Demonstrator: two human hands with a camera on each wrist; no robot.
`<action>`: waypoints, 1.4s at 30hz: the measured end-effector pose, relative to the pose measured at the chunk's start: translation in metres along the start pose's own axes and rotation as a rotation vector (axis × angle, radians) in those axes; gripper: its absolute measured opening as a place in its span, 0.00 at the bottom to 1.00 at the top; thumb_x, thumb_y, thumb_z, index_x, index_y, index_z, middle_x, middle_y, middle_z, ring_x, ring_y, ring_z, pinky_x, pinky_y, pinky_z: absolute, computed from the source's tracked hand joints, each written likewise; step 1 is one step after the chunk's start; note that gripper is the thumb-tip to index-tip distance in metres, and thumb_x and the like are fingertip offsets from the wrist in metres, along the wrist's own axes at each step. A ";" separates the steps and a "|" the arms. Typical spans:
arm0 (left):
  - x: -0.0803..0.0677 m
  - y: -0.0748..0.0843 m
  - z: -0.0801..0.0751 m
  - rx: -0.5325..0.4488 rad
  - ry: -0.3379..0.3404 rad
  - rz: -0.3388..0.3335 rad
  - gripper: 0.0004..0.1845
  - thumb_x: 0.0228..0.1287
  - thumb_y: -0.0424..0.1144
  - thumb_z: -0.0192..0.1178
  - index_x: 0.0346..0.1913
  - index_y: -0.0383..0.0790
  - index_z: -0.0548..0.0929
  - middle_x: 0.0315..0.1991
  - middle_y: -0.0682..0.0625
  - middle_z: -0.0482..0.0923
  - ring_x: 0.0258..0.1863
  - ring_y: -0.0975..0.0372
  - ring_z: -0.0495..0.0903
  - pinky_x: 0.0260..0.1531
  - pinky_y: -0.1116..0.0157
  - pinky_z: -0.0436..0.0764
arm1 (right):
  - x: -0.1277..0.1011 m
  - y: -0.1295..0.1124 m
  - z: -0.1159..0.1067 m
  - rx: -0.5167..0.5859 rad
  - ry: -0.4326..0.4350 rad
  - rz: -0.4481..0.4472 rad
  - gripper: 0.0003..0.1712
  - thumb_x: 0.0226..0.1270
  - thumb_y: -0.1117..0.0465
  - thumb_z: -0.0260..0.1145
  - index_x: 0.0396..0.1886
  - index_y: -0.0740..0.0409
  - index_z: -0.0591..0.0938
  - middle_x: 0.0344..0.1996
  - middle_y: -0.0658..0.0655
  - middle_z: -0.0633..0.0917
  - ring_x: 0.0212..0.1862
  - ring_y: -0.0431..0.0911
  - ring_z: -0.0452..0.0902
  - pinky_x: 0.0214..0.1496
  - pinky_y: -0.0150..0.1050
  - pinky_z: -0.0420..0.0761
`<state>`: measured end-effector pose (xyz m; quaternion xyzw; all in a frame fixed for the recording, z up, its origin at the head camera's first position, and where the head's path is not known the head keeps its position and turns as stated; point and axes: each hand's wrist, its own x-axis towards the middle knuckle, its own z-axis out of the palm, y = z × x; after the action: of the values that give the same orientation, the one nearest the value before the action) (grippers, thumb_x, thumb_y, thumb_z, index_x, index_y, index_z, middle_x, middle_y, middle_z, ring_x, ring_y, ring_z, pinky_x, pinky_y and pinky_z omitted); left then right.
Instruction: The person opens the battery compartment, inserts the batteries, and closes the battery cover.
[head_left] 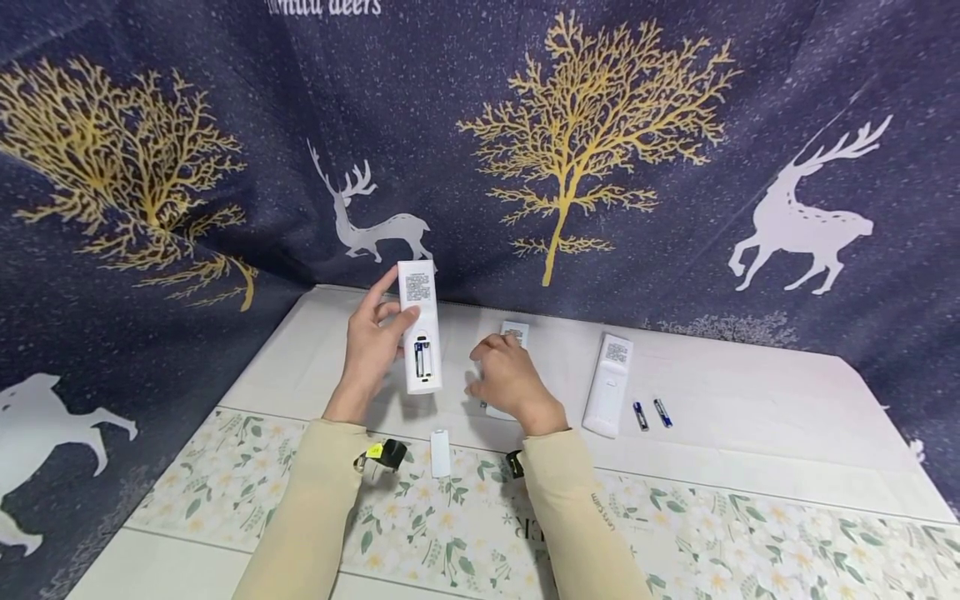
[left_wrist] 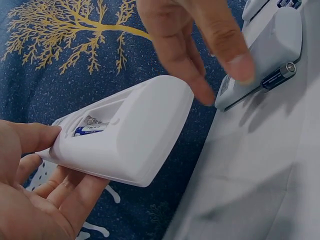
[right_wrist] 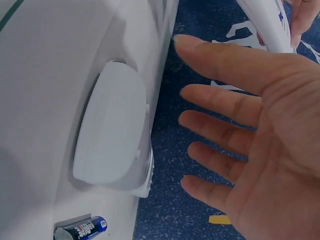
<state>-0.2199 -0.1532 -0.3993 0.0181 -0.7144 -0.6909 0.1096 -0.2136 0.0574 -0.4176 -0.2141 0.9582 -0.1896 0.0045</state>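
Note:
My left hand (head_left: 366, 348) grips a white remote control (head_left: 417, 287) upright, its back facing me and its battery compartment uncovered. At least one blue-and-black battery (left_wrist: 90, 129) sits inside; whether the other slot is filled I cannot tell. Fingers spread and holding nothing, my right hand (right_wrist: 270, 135) hovers over a second remote (head_left: 515, 332) lying on the table, partly hiding it. Beside that second remote lies a loose battery (left_wrist: 278, 76), mostly hidden in the head view. A white battery cover (head_left: 440, 452) rests on the table between my forearms.
To the right a third remote (head_left: 609, 385) lies back up, with a battery (head_left: 640, 416) and another battery (head_left: 662, 412) beside it. The white table (head_left: 735, 425) carries a flowered strip (head_left: 712, 521). A dark blue cloth (head_left: 420, 100) with deer and trees hangs behind.

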 end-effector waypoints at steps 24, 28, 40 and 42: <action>0.000 -0.002 -0.001 0.024 -0.002 0.013 0.36 0.77 0.34 0.64 0.80 0.65 0.69 0.50 0.42 0.84 0.33 0.60 0.87 0.28 0.60 0.88 | -0.004 -0.007 0.004 -0.175 -0.093 0.040 0.21 0.55 0.57 0.83 0.46 0.63 0.90 0.66 0.61 0.80 0.71 0.59 0.66 0.79 0.59 0.62; 0.001 -0.001 0.000 0.024 -0.003 0.008 0.36 0.77 0.34 0.64 0.80 0.66 0.70 0.51 0.42 0.84 0.33 0.60 0.86 0.26 0.63 0.87 | -0.004 -0.006 0.005 -0.191 -0.114 0.056 0.19 0.56 0.59 0.81 0.45 0.63 0.90 0.66 0.60 0.80 0.72 0.59 0.65 0.80 0.58 0.61; -0.001 0.001 0.001 0.035 -0.001 0.018 0.36 0.77 0.34 0.64 0.81 0.64 0.69 0.52 0.41 0.84 0.33 0.60 0.87 0.25 0.64 0.87 | -0.004 -0.007 0.007 -0.215 -0.128 0.092 0.20 0.57 0.61 0.80 0.48 0.64 0.89 0.64 0.61 0.80 0.71 0.60 0.65 0.79 0.57 0.62; -0.001 0.001 0.000 0.036 0.000 0.016 0.36 0.77 0.34 0.64 0.81 0.64 0.69 0.52 0.41 0.84 0.32 0.60 0.87 0.25 0.64 0.87 | -0.004 -0.008 0.007 -0.218 -0.127 0.094 0.20 0.57 0.61 0.81 0.48 0.64 0.90 0.63 0.61 0.80 0.71 0.60 0.66 0.79 0.58 0.62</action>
<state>-0.2191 -0.1526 -0.3982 0.0145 -0.7267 -0.6771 0.1148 -0.2062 0.0500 -0.4217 -0.1799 0.9799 -0.0703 0.0506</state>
